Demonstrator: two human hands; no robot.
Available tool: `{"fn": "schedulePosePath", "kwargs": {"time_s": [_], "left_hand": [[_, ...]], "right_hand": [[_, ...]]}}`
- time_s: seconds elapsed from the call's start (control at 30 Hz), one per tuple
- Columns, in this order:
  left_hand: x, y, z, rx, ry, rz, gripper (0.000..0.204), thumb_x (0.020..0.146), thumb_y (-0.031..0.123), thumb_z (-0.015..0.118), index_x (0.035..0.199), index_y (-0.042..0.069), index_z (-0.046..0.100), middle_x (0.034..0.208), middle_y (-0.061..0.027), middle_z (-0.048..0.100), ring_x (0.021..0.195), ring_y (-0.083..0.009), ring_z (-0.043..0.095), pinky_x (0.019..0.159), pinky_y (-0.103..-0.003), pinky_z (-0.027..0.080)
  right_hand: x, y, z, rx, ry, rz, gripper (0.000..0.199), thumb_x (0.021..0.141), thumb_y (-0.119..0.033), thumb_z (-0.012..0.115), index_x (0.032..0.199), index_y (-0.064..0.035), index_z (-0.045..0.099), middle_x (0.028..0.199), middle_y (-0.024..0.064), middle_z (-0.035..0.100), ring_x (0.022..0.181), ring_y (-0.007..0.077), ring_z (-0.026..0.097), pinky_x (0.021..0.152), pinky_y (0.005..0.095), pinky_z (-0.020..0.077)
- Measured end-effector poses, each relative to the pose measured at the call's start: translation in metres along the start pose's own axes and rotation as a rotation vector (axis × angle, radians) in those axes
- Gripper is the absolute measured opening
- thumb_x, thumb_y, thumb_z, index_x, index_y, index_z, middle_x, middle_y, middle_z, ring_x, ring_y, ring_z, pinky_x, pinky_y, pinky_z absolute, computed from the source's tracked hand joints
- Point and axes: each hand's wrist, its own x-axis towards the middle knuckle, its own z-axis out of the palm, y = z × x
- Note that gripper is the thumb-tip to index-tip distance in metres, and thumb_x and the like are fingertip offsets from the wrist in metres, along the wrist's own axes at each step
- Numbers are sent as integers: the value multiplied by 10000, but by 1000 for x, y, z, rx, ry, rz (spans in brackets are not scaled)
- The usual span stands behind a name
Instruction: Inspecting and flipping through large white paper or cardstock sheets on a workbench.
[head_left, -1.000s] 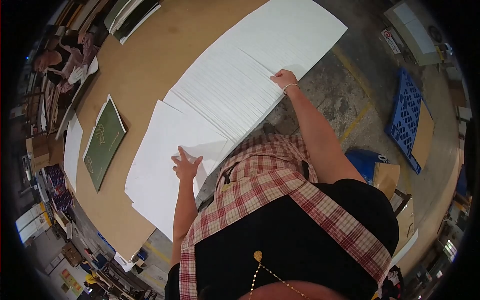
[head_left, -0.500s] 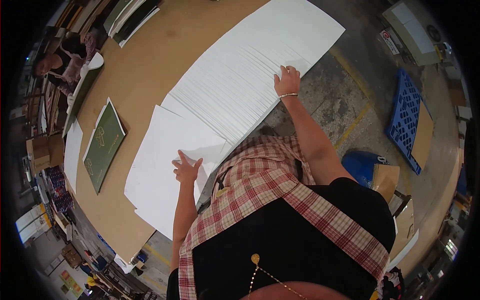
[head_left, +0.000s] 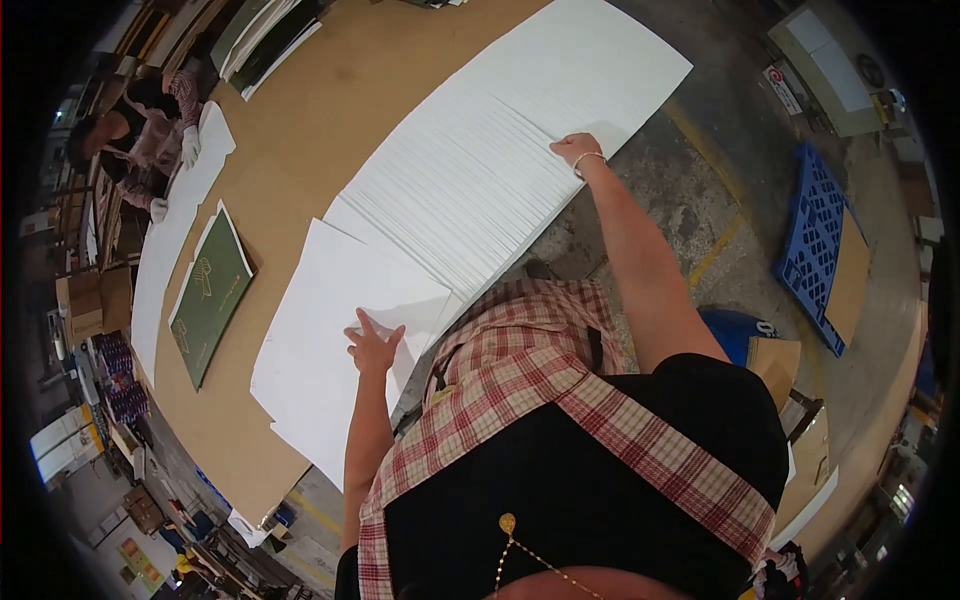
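Head view: the white sheets (head_left: 440,190) look largely fanned.
They lie in close steps between my left fingers (head_left: 365,322), spread wide and gripping nothing on a plain sheet (head_left: 315,310) left unfanned, and my right fingers (head_left: 563,147), curled at the near edge, pinch unclear.

No readable text or signs

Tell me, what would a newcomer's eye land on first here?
Probably the long band of fanned white sheets slanting across the middle, with the person's left hand spread over its lower-left part and right hand at its near edge. Next, perhaps the dark green printed sheet on the brown table at left, and the blue plastic pallet at far right.
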Motion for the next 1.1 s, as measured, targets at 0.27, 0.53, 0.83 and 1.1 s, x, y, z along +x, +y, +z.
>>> {"fn": "schedulePosePath", "kwargs": {"time_s": [0.27,0.53,0.83,1.1], "left_hand": [[0,-3,3,2,24,23,1053,700,689,587,1461,226,26,1401,-319,168,1136,-551,390,885,-534,434],[2,-6,-4,-2,-7,19,1018,702,676,597,1457,247,67,1422,-293,174,1178,-492,380,888,-524,434],[54,6,-47,-67,160,117,991,672,630,663,1443,233,183,1418,-297,204,1233,-482,345,958,-540,373],[33,6,2,-234,-9,-15,1143,610,647,704,1450,308,7,1477,-255,-7,1180,-645,256,861,-611,428]], "right_hand": [[17,20,9,172,-42,-108,316,684,-337,734,726,-32,663,707,87,644,674,196,600,658,327,471],[-11,10,5,29,71,-106,253,749,-285,688,819,-43,662,762,113,640,719,255,602,665,378,476],[-74,43,36,455,801,87,371,851,-198,572,1162,-2,520,1146,215,503,1072,387,471,885,470,394],[-115,20,27,-52,538,-1006,373,790,-117,609,1143,-13,545,1127,170,527,1024,330,497,891,427,388]]}}
